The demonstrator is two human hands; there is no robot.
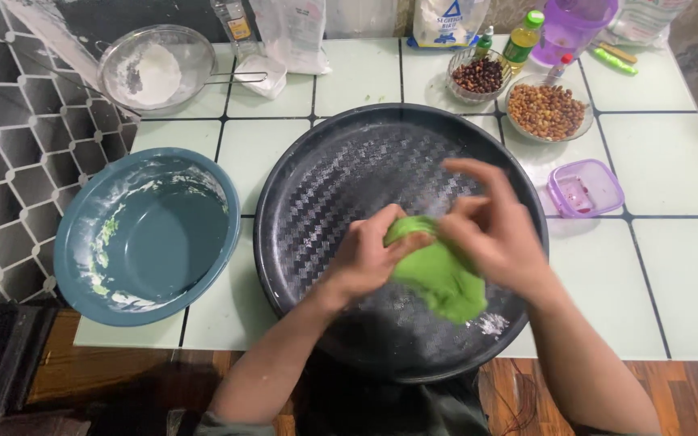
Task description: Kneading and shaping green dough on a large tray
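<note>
A lump of green dough point(438, 278) is held above a large round black tray point(317, 186) with a woven pattern and a dusting of flour. My left hand point(365, 254) grips the dough from the left, thumb pressed into its top. My right hand point(490, 226) clasps it from the right, fingers curled over its upper edge. The lower part of the dough hangs free below both hands.
A blue bowl point(147, 234) smeared with green and white residue sits left of the tray. A sieve with flour point(155, 69) lies at the back left. Two glass bowls of nuts or beans point(547, 111), a small purple box point(585, 187), bottles and bags stand at the back right.
</note>
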